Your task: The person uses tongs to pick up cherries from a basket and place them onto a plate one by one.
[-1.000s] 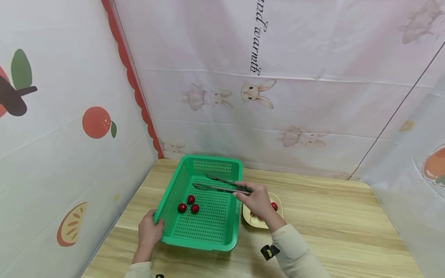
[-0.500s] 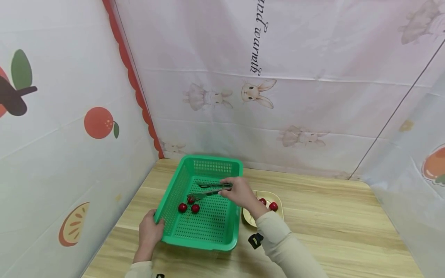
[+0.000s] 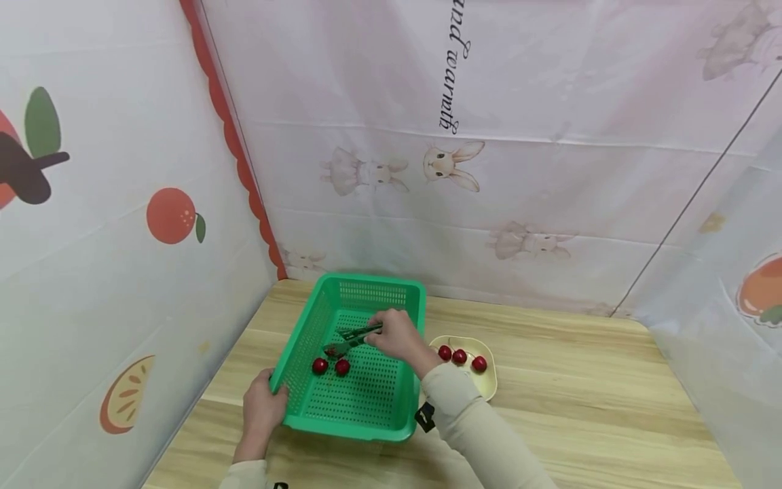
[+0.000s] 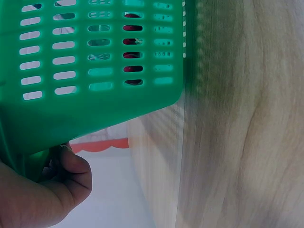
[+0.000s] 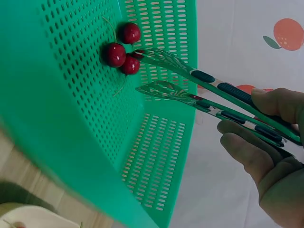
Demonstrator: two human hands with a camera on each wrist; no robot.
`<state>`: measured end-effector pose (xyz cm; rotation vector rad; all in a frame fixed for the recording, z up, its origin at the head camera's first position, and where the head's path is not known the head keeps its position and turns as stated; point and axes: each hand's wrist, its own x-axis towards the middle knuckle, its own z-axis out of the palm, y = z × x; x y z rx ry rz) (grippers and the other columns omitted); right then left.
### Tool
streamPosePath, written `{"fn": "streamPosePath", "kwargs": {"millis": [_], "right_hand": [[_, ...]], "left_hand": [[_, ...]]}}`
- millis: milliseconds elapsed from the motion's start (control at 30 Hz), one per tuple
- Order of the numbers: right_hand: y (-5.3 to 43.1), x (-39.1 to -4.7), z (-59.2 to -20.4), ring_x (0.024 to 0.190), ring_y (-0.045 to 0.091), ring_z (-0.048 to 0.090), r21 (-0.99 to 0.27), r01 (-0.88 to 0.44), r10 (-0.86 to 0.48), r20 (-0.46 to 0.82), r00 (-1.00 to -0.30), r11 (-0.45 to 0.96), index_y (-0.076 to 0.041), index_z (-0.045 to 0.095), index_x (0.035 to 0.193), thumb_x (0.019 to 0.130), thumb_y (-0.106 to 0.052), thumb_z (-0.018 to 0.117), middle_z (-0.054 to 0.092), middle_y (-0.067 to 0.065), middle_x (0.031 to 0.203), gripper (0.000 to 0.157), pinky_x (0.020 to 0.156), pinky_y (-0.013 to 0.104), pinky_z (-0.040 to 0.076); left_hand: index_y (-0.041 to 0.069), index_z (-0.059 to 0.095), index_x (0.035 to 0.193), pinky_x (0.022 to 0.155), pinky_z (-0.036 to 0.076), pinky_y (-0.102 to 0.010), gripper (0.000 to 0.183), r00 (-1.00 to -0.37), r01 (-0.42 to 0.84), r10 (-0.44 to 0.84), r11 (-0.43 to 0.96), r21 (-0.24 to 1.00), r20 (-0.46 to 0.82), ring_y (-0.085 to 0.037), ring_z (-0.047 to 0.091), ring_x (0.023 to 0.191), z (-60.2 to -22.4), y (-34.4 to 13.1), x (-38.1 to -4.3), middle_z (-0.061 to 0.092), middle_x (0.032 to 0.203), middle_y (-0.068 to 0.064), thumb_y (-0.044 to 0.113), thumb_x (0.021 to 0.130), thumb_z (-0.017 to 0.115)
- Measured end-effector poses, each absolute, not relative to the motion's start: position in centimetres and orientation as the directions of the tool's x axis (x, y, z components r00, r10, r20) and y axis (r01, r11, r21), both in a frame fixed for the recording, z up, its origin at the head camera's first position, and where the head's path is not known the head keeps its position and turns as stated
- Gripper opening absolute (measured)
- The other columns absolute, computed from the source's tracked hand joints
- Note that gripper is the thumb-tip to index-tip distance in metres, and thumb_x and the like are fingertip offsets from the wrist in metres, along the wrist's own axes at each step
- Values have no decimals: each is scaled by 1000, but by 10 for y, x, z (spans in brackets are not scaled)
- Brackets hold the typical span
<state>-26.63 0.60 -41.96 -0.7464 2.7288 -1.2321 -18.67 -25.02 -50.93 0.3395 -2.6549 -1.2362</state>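
My left hand [image 3: 264, 404] grips the rim of the green plastic basket [image 3: 342, 426] at its near left corner; in the left wrist view the thumb and curled fingers close on that rim. With my right hand [image 3: 396, 334] I hold metal tongs with dark grips [image 5: 228, 92] inside the basket. Their arms are spread apart. Three dark red cherries [image 5: 115, 54] with stems lie together on the basket floor. One tong tip is right at the cherries and overlaps them in the right wrist view, while the other tip stands off to the side.
A pale yellow dish [image 3: 487, 386] with three red cherries [image 3: 459, 356] stands just right of the basket on the wooden table [image 3: 586, 380]. Printed cloth walls [image 3: 519, 190] enclose the table at the back and both sides.
My right hand has moved left and deeper over the basket, bringing the tongs down to the cherries. The cherries in the dish have come into view. My left hand stays on the rim.
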Motion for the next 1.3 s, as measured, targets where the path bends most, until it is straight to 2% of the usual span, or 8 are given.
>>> {"fn": "streamPosePath", "kwargs": {"millis": [167, 333, 400, 500, 567, 900, 1100, 1300], "right_hand": [[-2, -269, -419, 38, 7, 42, -682, -422, -446, 155, -881, 597, 4, 67, 103, 84, -7, 65, 65, 9, 68, 22, 42, 20, 34], [-11, -273, -417, 34, 4, 21, -622, -461, -480, 151, -864, 633, 2, 69, 101, 83, -5, 62, 44, -2, 44, 21, 42, 20, 30], [-14, -273, -418, 37, 4, 15, -583, -491, -506, 154, -849, 647, -1, 67, 80, 82, -4, 61, 31, -8, 44, 8, 43, 19, 26], [-18, -273, -419, 43, 5, 9, -541, -525, -535, 157, -830, 657, -12, 38, 57, 82, -3, 59, 14, -7, 49, 34, 44, 21, 18], [-20, -271, -421, 45, 6, 8, -527, -533, -541, 158, -826, 662, -16, 21, 62, 82, -3, 58, 11, -7, 54, 44, 46, 22, 16], [-18, -264, -421, 46, 7, 7, -534, -505, -498, 172, -850, 678, -18, 16, 61, 78, 0, 55, 7, -7, 54, 46, 44, 22, 14], [-18, -261, -423, 45, 6, 7, -533, -508, -488, 191, -852, 677, -17, 17, 61, 78, 1, 54, 9, -7, 54, 45, 43, 21, 13], [-18, -262, -423, 39, 3, 10, -552, -507, -478, 210, -853, 662, -9, 51, 55, 78, 3, 53, 28, -7, 46, 27, 43, 20, 22]], "left_hand": [[-16, 46, 120, 67, 49, -47, 37, -951, -134, -298, 626, 768, 77, -36, 57, 82, -513, -251, -188, 56, 101, -31, -2, 86, 52], [-16, 48, 118, 68, 48, -49, 36, -949, -119, -299, 633, 765, 100, -37, 57, 82, -514, -251, -188, 57, 100, -30, -2, 85, 54], [-16, 48, 118, 69, 47, -50, 36, -948, -111, -299, 635, 764, 110, -37, 56, 82, -513, -251, -187, 57, 99, -31, -2, 85, 54], [-16, 49, 118, 69, 47, -49, 36, -948, -112, -298, 636, 764, 108, -37, 56, 82, -513, -251, -187, 57, 99, -30, -2, 85, 54], [-16, 49, 118, 68, 47, -48, 36, -951, -117, -294, 634, 764, 99, -36, 57, 81, -512, -250, -186, 57, 99, -30, -2, 85, 54], [-17, 46, 120, 71, 47, -51, 38, -956, -118, -282, 632, 766, 85, -39, 56, 86, -512, -249, -189, 55, 102, -33, -2, 86, 53], [-16, 46, 120, 71, 48, -50, 37, -953, -125, -292, 630, 766, 84, -39, 57, 86, -513, -249, -189, 55, 103, -32, -3, 86, 53], [-17, 47, 119, 72, 48, -51, 37, -950, -117, -296, 631, 767, 98, -39, 56, 87, -514, -248, -189, 56, 102, -32, -2, 86, 53]]}}
